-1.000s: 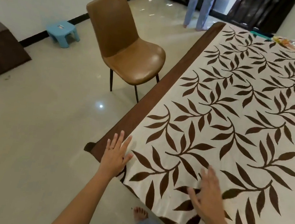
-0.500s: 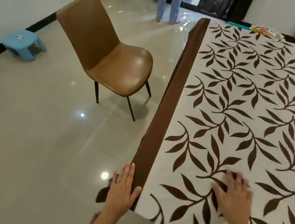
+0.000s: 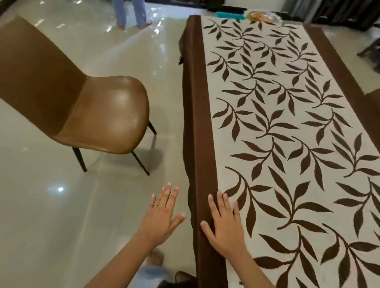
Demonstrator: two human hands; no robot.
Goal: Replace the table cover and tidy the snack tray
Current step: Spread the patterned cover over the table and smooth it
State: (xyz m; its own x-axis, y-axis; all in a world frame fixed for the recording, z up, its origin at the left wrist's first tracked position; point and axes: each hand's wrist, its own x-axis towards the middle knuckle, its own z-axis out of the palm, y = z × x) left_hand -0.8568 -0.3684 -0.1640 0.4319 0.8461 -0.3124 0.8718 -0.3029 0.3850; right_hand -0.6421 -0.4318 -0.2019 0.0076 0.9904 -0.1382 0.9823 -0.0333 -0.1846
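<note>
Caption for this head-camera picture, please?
Right hand flat on the brown border of the leaf-print table cover; left hand open beside it.

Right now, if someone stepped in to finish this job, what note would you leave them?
Left hand: open, fingers spread, above the floor, holding nothing.
Right hand: open, flat on the brown border of the leaf-patterned table cover, near left edge.
Snacks sit at the far end beside a teal item; too blurred to detail.
Done: cover spread out. Left: probably smooth the near corner, then tidy the snacks.
</note>
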